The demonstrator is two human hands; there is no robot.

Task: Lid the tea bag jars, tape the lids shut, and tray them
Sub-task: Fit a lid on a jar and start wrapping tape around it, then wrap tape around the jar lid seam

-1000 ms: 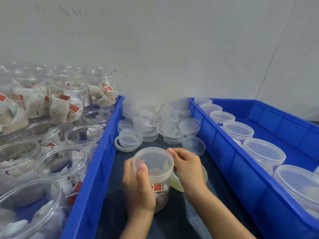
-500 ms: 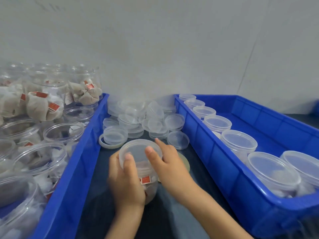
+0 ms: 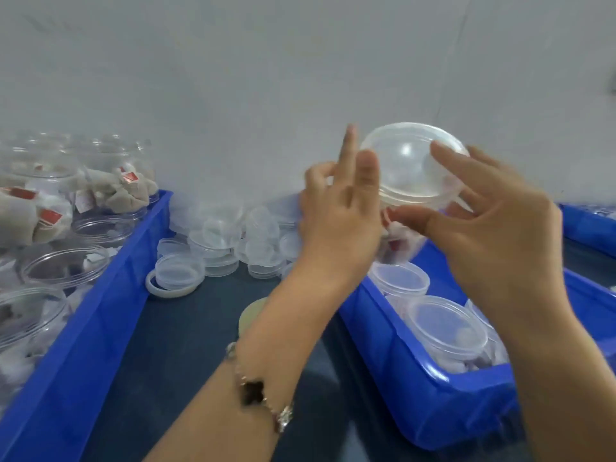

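A lidded tea bag jar was held up between both hands above the right blue tray.

At far left, open jars of tea bags were packed in the left blue tray; loose clear lids were piled on the dark table between the trays. The jar was gripped by the left hand from its left side — thumb curled on it, index finger raised straight — and pinched by the right hand, thumb under the lid rim, fingers over the lid. Lidded jars were stood in the right tray below.
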